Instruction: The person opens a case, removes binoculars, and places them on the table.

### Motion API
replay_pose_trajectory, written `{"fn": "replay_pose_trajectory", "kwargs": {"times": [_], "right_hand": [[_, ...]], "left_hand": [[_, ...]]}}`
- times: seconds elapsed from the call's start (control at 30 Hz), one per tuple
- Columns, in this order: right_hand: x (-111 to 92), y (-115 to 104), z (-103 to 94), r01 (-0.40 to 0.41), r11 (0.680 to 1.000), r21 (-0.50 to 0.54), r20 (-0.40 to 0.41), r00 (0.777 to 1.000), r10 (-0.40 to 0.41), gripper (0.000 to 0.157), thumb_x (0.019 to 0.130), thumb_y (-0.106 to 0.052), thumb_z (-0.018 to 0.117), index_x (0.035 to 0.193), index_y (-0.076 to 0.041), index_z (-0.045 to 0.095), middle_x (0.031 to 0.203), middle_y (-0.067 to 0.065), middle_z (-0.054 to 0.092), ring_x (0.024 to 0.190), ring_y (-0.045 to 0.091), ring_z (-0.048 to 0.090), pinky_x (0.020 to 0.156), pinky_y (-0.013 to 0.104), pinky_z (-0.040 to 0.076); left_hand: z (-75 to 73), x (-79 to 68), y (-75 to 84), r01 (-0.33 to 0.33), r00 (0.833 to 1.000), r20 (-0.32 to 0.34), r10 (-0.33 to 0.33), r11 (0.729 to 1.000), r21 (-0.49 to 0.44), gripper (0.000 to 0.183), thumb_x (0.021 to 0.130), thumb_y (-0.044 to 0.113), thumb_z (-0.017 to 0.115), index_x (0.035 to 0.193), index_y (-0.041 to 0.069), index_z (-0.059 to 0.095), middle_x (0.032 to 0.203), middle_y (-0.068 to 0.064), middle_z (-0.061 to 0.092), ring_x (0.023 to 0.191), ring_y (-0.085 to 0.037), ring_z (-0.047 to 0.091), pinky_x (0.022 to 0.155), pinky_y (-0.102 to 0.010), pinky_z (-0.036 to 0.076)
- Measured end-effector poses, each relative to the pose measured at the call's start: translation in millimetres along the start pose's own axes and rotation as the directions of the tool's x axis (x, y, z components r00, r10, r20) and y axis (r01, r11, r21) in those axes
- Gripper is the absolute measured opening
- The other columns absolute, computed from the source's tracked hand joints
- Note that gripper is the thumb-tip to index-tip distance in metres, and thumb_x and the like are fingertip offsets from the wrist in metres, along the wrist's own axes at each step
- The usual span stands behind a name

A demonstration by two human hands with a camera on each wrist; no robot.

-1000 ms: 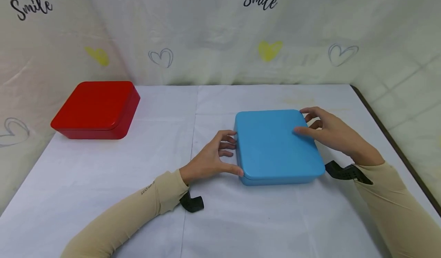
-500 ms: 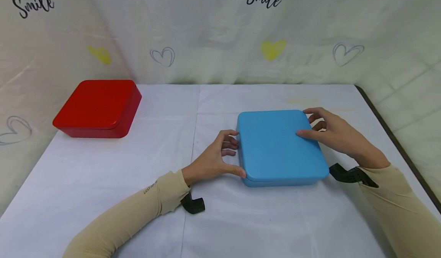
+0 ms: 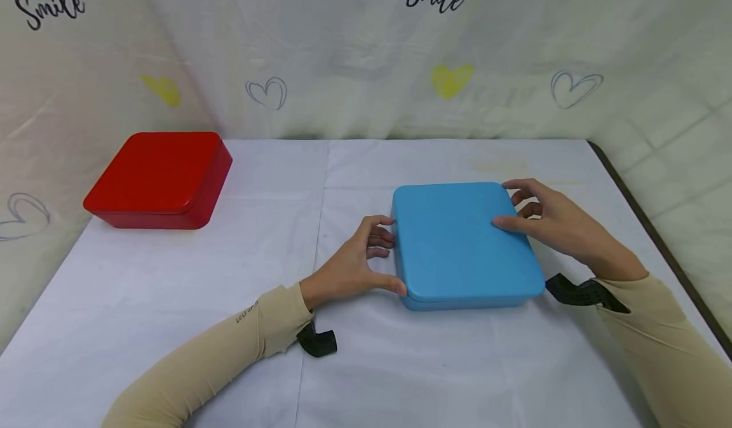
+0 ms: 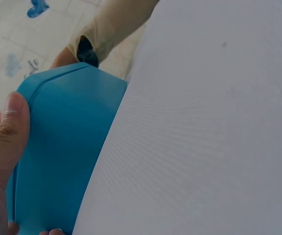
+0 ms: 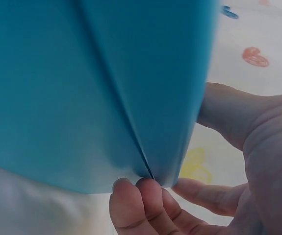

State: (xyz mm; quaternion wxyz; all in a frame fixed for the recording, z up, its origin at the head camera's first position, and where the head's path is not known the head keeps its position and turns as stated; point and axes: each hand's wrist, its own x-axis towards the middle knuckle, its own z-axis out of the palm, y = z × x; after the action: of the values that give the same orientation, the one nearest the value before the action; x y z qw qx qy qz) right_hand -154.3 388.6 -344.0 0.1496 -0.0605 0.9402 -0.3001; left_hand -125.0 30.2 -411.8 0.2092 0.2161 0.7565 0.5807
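A closed blue box (image 3: 466, 250) with rounded corners lies flat on the white-covered table, right of centre. At its left side is my left hand (image 3: 357, 269), thumb on the front left corner and fingers bent along the side wall. My right hand (image 3: 560, 221) holds the far right part, thumb on top of the lid and fingers on the right edge. In the right wrist view, fingertips (image 5: 150, 196) touch the blue box (image 5: 145, 73) by its lid seam. The left wrist view has my left thumb (image 4: 13, 122) against the lid edge of the blue box (image 4: 72, 142).
A closed red box (image 3: 162, 174) lies at the table's far left. Behind the table (image 3: 240, 288) hangs a pale curtain (image 3: 354, 40) printed with hearts and "Smile". The table's dark right edge (image 3: 646, 225) runs beyond my right arm.
The head view has shifted slightly. Both hands keep nearly the same place on the blue box, and the lid stays down.
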Motion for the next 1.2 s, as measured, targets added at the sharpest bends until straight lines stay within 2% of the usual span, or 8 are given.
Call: {"fn": "replay_pose_trajectory", "kwargs": {"times": [0.2,0.33,0.6,0.73,0.83,0.93,1.07,1.2], "right_hand": [[1,-2,1.8,-0.018,1.000,0.012,0.009,1.000,0.018,0.087,0.096,-0.050,0.069,0.160,-0.006,0.028,0.140,0.020,0.046,0.119,0.035,0.054,0.086,0.035,0.047],[1,-3,2.2,-0.023,0.999,0.025,0.017,1.000,0.022,0.090,0.095,-0.050,0.072,0.160,-0.006,0.029,0.140,0.019,0.046,0.117,0.030,0.054,0.084,0.031,0.048],[1,1,-1.6,-0.045,0.996,0.083,0.034,0.999,0.043,0.084,0.092,-0.045,0.077,0.156,-0.011,0.035,0.134,0.010,0.052,0.109,0.012,0.053,0.083,0.019,0.046],[1,3,-3.5,-0.054,0.993,0.101,0.049,0.998,0.049,0.083,0.093,-0.043,0.076,0.156,-0.010,0.033,0.132,0.009,0.053,0.109,0.009,0.052,0.084,0.016,0.045],[0,4,-5.3,-0.061,0.992,0.112,0.062,0.997,0.054,0.083,0.094,-0.043,0.075,0.156,-0.009,0.032,0.136,0.011,0.053,0.113,0.012,0.051,0.089,0.020,0.046],[-1,3,-6.3,-0.078,0.989,0.125,0.074,0.995,0.069,0.085,0.094,-0.043,0.075,0.157,-0.009,0.031,0.143,0.015,0.051,0.119,0.019,0.049,0.100,0.035,0.046],[-2,3,-7.8,-0.086,0.988,0.129,0.084,0.994,0.075,0.085,0.094,-0.043,0.075,0.158,-0.007,0.031,0.150,0.020,0.048,0.126,0.027,0.049,0.104,0.047,0.043],[-3,3,-8.7,-0.077,0.988,0.133,0.086,0.994,0.066,0.082,0.095,-0.037,0.075,0.157,-0.005,0.033,0.150,0.020,0.049,0.122,0.023,0.052,0.097,0.032,0.047]], "left_hand": [[-0.6,-0.1,-1.0,0.008,1.000,-0.002,-0.008,1.000,-0.001,0.107,0.070,0.035,0.097,0.152,0.022,0.029,0.140,-0.005,0.050,0.130,-0.017,0.055,0.114,-0.030,0.050],[-0.8,-0.4,-2.1,0.009,1.000,-0.006,-0.009,1.000,0.001,0.111,0.070,0.035,0.097,0.155,0.022,0.027,0.140,-0.005,0.049,0.130,-0.017,0.055,0.115,-0.031,0.049],[-1.9,-1.1,-2.5,-0.028,0.999,0.023,0.028,0.999,0.020,0.137,0.058,0.070,0.087,0.165,0.021,0.017,0.144,-0.006,0.045,0.131,-0.018,0.053,0.117,-0.032,0.047],[-1.1,-2.0,-2.3,-0.030,0.999,0.034,0.028,0.999,0.034,0.140,0.058,0.073,0.085,0.166,0.020,0.015,0.151,-0.007,0.040,0.134,-0.020,0.051,0.118,-0.032,0.046],[-0.2,-3.8,0.7,-0.032,0.999,0.041,0.030,0.998,0.051,0.141,0.058,0.074,0.083,0.167,0.019,0.013,0.155,-0.009,0.037,0.137,-0.022,0.049,0.120,-0.034,0.045],[0.4,-5.2,3.3,-0.031,0.998,0.052,0.028,0.998,0.061,0.142,0.058,0.076,0.081,0.167,0.020,0.011,0.158,-0.009,0.033,0.140,-0.023,0.047,0.121,-0.036,0.045],[0.7,-5.6,4.6,-0.006,0.997,0.077,0.000,0.997,0.072,0.137,0.065,0.061,0.090,0.167,0.021,0.009,0.162,-0.007,0.028,0.144,-0.023,0.045,0.122,-0.038,0.043],[2.4,-6.6,7.5,0.022,0.996,0.080,-0.031,0.994,0.108,0.135,0.068,0.036,0.098,0.167,0.022,0.007,0.164,-0.004,0.023,0.147,-0.023,0.044,0.121,-0.037,0.044]]}}
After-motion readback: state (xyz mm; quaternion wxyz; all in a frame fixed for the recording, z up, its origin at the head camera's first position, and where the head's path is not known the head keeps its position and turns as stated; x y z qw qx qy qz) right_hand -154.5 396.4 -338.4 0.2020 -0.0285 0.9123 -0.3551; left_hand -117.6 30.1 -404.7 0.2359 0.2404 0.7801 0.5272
